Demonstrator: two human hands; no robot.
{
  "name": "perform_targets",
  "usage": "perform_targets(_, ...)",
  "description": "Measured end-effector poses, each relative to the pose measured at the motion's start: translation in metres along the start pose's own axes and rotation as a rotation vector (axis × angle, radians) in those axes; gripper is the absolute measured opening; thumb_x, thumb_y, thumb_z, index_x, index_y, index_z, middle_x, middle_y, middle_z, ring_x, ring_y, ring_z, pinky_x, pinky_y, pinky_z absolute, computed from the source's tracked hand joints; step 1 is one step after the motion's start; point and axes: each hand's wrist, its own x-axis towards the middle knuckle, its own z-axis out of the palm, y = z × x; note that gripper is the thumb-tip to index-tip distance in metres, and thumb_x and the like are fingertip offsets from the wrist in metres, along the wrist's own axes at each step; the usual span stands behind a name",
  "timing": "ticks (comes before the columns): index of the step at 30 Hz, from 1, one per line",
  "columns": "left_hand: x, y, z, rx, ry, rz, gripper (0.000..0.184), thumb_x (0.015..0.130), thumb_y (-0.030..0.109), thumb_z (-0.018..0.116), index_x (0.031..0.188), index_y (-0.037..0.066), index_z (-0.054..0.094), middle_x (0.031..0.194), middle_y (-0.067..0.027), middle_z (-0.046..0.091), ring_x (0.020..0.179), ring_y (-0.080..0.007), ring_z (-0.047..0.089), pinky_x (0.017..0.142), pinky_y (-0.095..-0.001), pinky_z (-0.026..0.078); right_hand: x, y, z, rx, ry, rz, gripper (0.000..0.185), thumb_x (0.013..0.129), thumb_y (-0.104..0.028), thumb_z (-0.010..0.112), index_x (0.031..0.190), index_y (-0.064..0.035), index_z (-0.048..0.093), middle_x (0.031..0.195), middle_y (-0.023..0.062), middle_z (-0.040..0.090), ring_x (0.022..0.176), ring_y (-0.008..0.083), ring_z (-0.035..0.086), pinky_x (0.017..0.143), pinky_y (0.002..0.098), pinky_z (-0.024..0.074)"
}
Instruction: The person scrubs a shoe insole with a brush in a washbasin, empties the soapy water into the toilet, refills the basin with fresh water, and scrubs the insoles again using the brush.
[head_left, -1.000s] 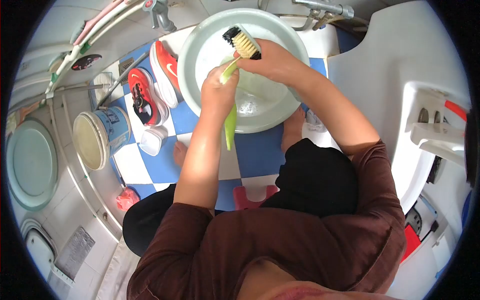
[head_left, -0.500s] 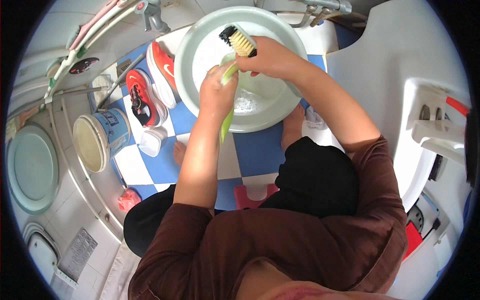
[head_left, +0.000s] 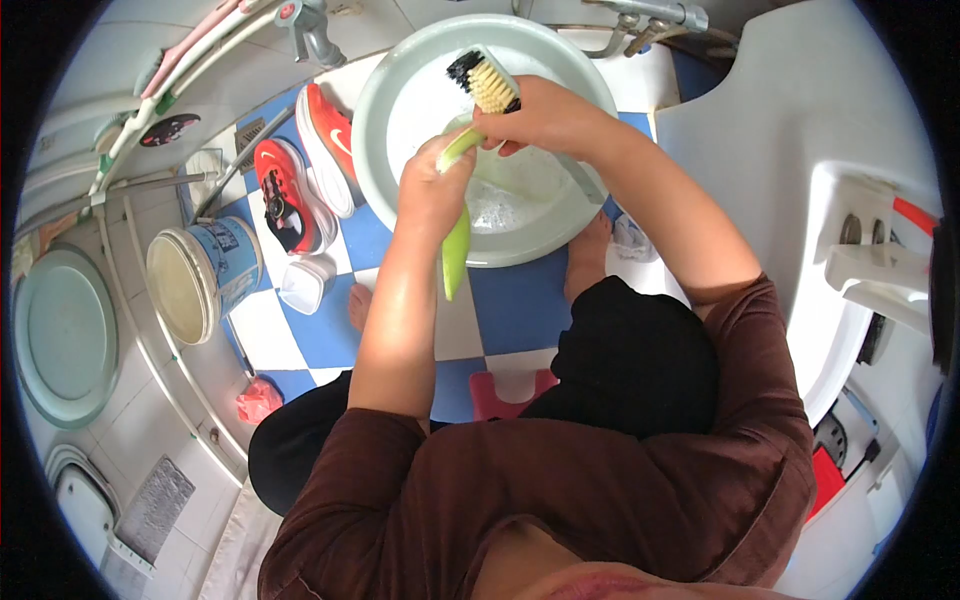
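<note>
My left hand (head_left: 435,190) is closed round a long, bendy lime-green strip that looks like a shoe insole (head_left: 456,255). Its lower end hangs below my fist, outside the basin rim, while the upper end reaches across to my right fingers. In my right hand (head_left: 540,118) is a scrub brush (head_left: 490,85) with cream and black bristles facing left. The right fingertips touch or nearly touch the insole's upper end. Both hands are over a pale green basin (head_left: 375,150) of sudsy water. A pale greenish shape under the water cannot be made out.
Left of the basin are two red-and-white sneakers (head_left: 330,130), a small white tub (head_left: 306,283) and a tipped bucket (head_left: 180,290). Metal taps (head_left: 650,15) are behind. A white tub-like fixture (head_left: 760,130) stands right; a pink stool (head_left: 500,392) is beneath me.
The insole's lower end has swung down and shows more of its broad side. The brush and my right hand have shifted slightly right. Both grips are unchanged.
</note>
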Motion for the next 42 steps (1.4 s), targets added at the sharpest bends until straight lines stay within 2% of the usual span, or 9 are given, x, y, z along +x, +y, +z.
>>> perform_targets(8, 0.000, 0.004, -0.002, -0.191, -0.020, -0.075, 0.027, 0.086, 0.011, 0.058, 0.112, 0.002, 0.064, 0.091, -0.0041, 0.063, 0.083, -0.0120, 0.058, 0.076, -0.0240, 0.044, -0.003, -0.001, 0.000, 0.170, -0.024, -0.031, 0.029, 0.081, -0.029, 0.066, 0.093, -0.0034, 0.060, 0.085, 0.0054, 0.062, 0.074, 0.0117, 0.061, 0.066, 0.0254, 0.0521)
perform_targets(14, 0.002, 0.003, -0.004, -0.288, -0.003, -0.097, 0.031, 0.085, 0.015, 0.059, 0.113, 0.001, 0.061, 0.066, 0.0018, 0.051, 0.057, -0.0085, 0.047, 0.054, -0.0233, 0.039, 0.003, 0.011, -0.009, -0.084, 0.301, -0.120, 0.055, 0.090, -0.048, 0.051, 0.121, -0.0032, 0.051, 0.096, 0.0106, 0.063, 0.081, 0.0211, 0.063, 0.069, 0.0388, 0.0542)
perform_targets(17, 0.005, -0.004, -0.003, -0.318, 0.000, -0.219, 0.031, 0.086, 0.014, 0.059, 0.115, 0.001, 0.061, 0.078, 0.0010, 0.058, 0.067, -0.0080, 0.052, 0.062, -0.0238, 0.043, -0.001, 0.026, -0.006, -0.739, 0.537, -0.479, 0.054, 0.093, -0.048, 0.041, 0.132, -0.0104, 0.044, 0.101, 0.0124, 0.063, 0.087, 0.0269, 0.063, 0.071, 0.0452, 0.0527)
perform_targets(20, 0.004, -0.032, 0.023, -0.287, 0.229, -0.020, 0.030, 0.087, 0.014, 0.058, 0.114, 0.001, 0.061, 0.075, 0.0019, 0.056, 0.062, -0.0078, 0.049, 0.057, -0.0239, 0.041, -0.032, -0.002, 0.057, -1.109, 0.300, -0.385, 0.044, 0.094, -0.037, 0.043, 0.135, -0.0213, 0.043, 0.090, 0.0126, 0.061, 0.083, 0.0274, 0.063, 0.065, 0.0389, 0.0514)
perform_targets(23, -0.001, -0.024, 0.011, -0.235, 0.060, -0.145, 0.031, 0.088, 0.013, 0.058, 0.115, 0.001, 0.061, 0.081, 0.0002, 0.059, 0.067, -0.0081, 0.051, 0.062, -0.0241, 0.043, -0.014, 0.002, 0.036, -1.141, 0.386, -0.182, 0.045, 0.093, -0.039, 0.046, 0.134, -0.0227, 0.043, 0.088, 0.0136, 0.061, 0.081, 0.0299, 0.064, 0.065, 0.0429, 0.0515)
perform_targets(27, 0.009, 0.001, 0.005, -0.202, 0.108, 0.137, 0.032, 0.088, 0.013, 0.057, 0.118, 0.000, 0.060, 0.082, -0.0002, 0.059, 0.068, -0.0077, 0.051, 0.062, -0.0239, 0.043, -0.025, 0.022, 0.052, -1.050, 0.261, -0.107, 0.049, 0.093, -0.040, 0.045, 0.138, -0.0244, 0.037, 0.086, 0.0155, 0.060, 0.076, 0.0329, 0.063, 0.063, 0.0462, 0.0503)
perform_targets(31, 0.016, 0.009, -0.009, -0.309, 0.120, -0.080, 0.030, 0.088, 0.014, 0.058, 0.114, 0.000, 0.061, 0.079, 0.0006, 0.058, 0.066, -0.0078, 0.050, 0.060, -0.0235, 0.042, -0.012, 0.044, 0.027, -0.996, 0.444, 0.096, 0.048, 0.095, -0.041, 0.042, 0.140, -0.0285, 0.034, 0.088, 0.0167, 0.060, 0.079, 0.0340, 0.064, 0.065, 0.0460, 0.0512)
perform_targets(38, 0.009, -0.015, 0.008, -0.208, 0.015, -0.165, 0.017, 0.086, 0.014, 0.058, 0.099, 0.004, 0.061, 0.067, 0.0006, 0.053, 0.057, -0.0085, 0.048, 0.052, -0.0239, 0.038, -0.027, 0.016, 0.043, -1.005, 0.394, -0.559, 0.045, 0.092, -0.043, 0.044, 0.137, -0.0364, 0.040, 0.083, 0.0082, 0.059, 0.074, 0.0273, 0.063, 0.059, 0.0408, 0.0512)
perform_targets(42, 0.004, -0.009, 0.003, -0.219, 0.008, -0.119, 0.024, 0.085, 0.011, 0.057, 0.107, 0.002, 0.063, 0.081, -0.0013, 0.060, 0.070, -0.0072, 0.052, 0.061, -0.0230, 0.042, -0.011, 0.012, 0.003, -1.093, 0.422, -0.276, 0.042, 0.093, -0.042, 0.044, 0.135, -0.0359, 0.044, 0.081, 0.0077, 0.058, 0.074, 0.0250, 0.062, 0.057, 0.0393, 0.0503)
